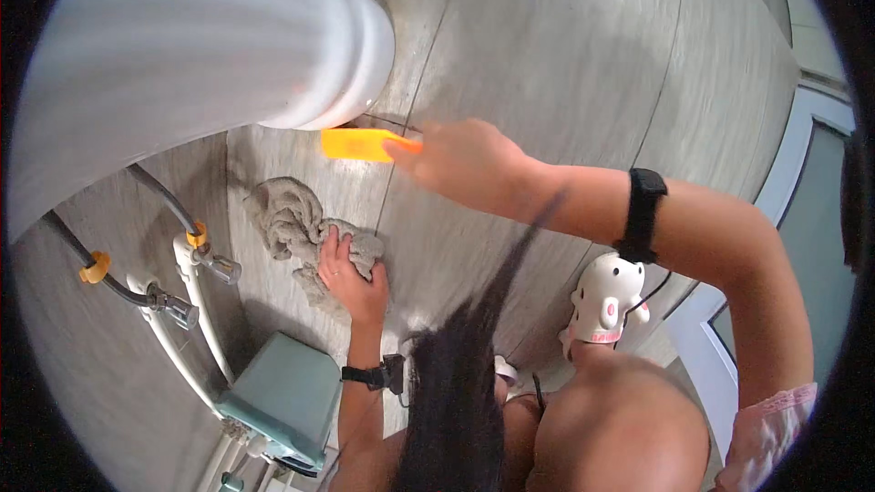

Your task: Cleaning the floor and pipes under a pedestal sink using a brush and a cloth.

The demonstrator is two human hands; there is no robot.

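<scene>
My right hand is closed around the handle of an orange tool with a flat rectangular head. Its head lies by the foot of a white pedestal that stands on the grey tiled floor; whether it has bristles or a blade underneath is hidden. Below and left of it, a crumpled grey cloth rests on the floor. My left hand grips the near right end of this cloth, its fingers curled over the folds.
Along the left wall run white pipes with metal valves and dark hoses. A grey-green bin stands at lower left. My foot wears a white slipper shaped like an animal. Dark hair hangs into view. A white-framed door is at right.
</scene>
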